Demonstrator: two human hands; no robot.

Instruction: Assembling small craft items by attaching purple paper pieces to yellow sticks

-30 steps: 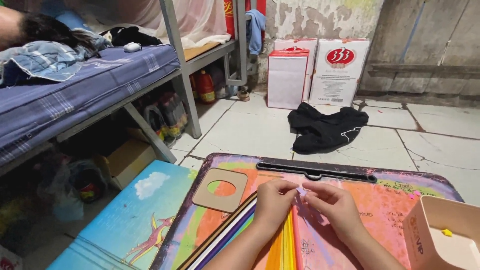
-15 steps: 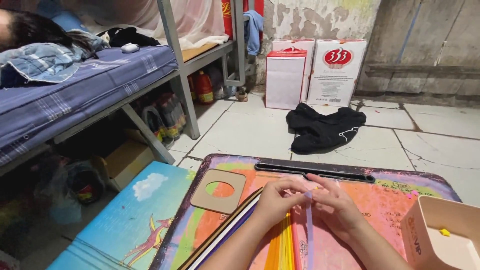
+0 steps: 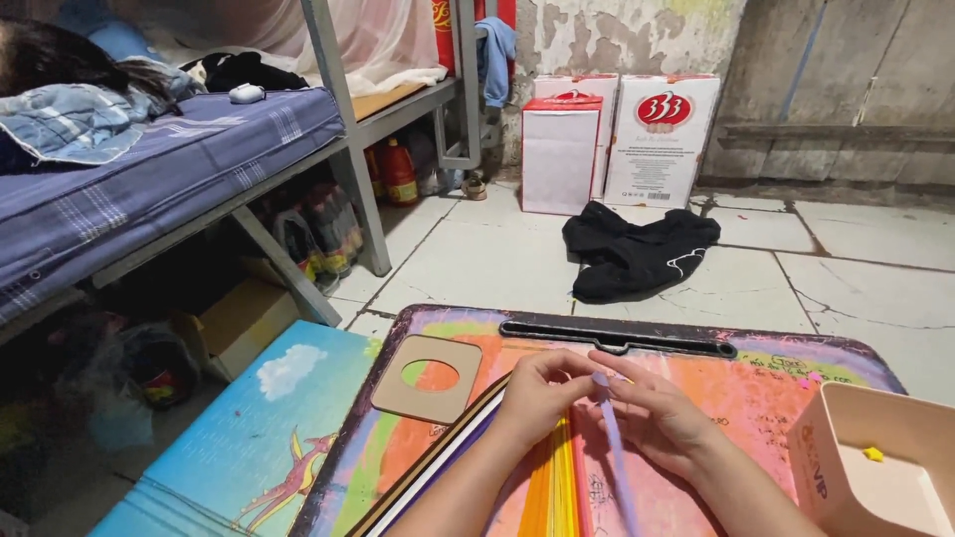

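Pinching lilac paper strip top end, left hand and right hand; strip runs toward wearer

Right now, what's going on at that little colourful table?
A person sits at a colourful low table, both hands together over a fan of coloured paper strips. The left hand and right hand pinch the top of a thin lilac paper strip that trails toward the person. A tan card with a round hole lies to the left, an open beige box to the right.
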